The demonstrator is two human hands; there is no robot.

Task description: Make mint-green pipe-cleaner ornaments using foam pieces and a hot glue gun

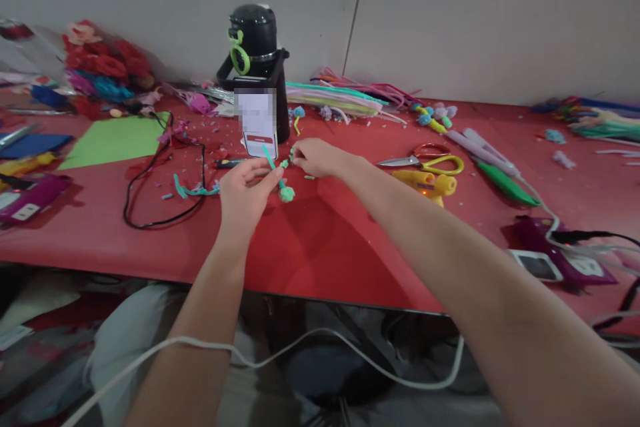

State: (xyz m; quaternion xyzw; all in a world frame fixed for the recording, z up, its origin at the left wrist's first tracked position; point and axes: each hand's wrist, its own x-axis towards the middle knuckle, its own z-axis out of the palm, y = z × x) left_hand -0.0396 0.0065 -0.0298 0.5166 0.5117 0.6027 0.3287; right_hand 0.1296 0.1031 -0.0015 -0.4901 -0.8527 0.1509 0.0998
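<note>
A mint-green fuzzy pipe-cleaner stem with a round curled end [286, 193] sits pinched between the thumb and fingers of our left hand [249, 188], just left of our right hand [315, 157] — its fingers bunched, though we cannot tell whether they grip anything. We count one tall black bottle [254, 32], one upright white-screened phone [260, 123] and one pair of red-and-yellow-handled scissors [417, 159].

And we can't read a single word or number here: the phone [261, 125] shows a pixelated patch and a red bar [261, 139] too small to decipher. Across to the yellow glue gun [413, 177], and we find its dark marking simply too blurred.
</note>
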